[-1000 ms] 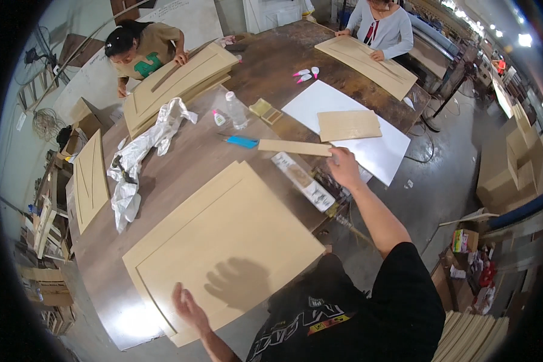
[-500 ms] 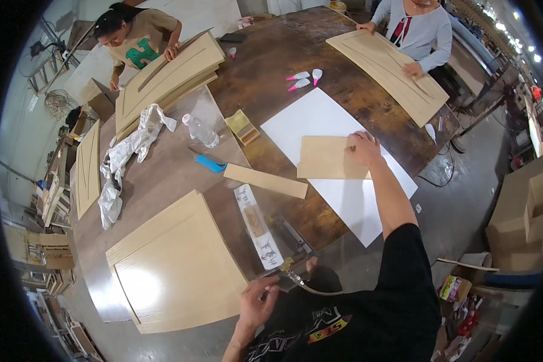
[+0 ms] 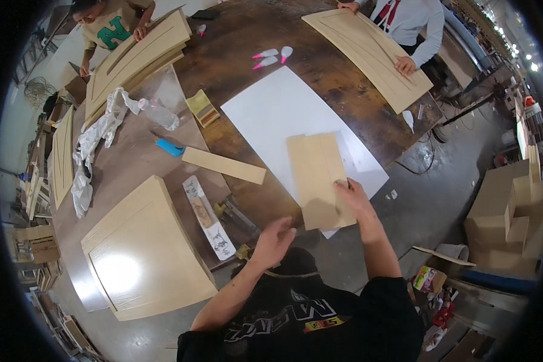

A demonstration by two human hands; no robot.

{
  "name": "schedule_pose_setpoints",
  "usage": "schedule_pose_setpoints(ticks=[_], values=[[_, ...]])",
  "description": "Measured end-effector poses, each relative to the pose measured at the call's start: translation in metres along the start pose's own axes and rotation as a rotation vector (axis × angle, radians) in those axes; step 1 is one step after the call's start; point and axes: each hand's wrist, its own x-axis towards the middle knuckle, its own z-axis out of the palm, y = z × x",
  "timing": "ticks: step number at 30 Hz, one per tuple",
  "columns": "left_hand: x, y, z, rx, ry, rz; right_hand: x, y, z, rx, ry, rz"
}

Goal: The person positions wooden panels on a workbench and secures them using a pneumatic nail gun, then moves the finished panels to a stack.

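Observation:
My right hand [image 3: 354, 198] grips the right edge of a thin tan wooden panel [image 3: 318, 169], with the thumb on top and the other fingers partly hidden. The panel lies lengthwise toward me over a white board [image 3: 268, 111], its near end close to my body. My left hand [image 3: 275, 242] hovers just left of that near end, fingers stretched and apart, holding nothing. Left of it lies a long white block with dark marks [image 3: 208, 220], beside a metal tool [image 3: 238, 216] partly in shadow. A narrow tan strip [image 3: 224, 165] rests farther up the table.
A large framed door panel [image 3: 151, 247] lies at the left. Beyond are a blue-handled tool [image 3: 169, 147], a small yellow box [image 3: 203, 108], a clear bottle [image 3: 159, 114], crumpled plastic [image 3: 102, 130] and pink-tipped glue bottles [image 3: 266, 61]. Two people handle panels across the brown table [image 3: 235, 36].
The tan panel has turned from crosswise to lengthwise and come nearer to me, along with my right hand. My left hand has moved up and right, close to the panel's near end.

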Motion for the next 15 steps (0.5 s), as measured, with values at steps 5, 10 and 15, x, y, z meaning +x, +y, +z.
schedule_pose_setpoints(ticks=[5,10,15], values=[[0.021,0.004,0.035,0.797,-0.167,0.348,-0.046,0.012,0.015,0.303,0.03,0.037],[0.026,-0.03,0.045,1.107,-0.193,0.48,-0.072,0.003,-0.001,0.296,0.311,0.118],[0.028,-0.014,0.043,1.095,-0.217,0.419,-0.099,-0.023,-0.013,0.265,0.269,0.042]])
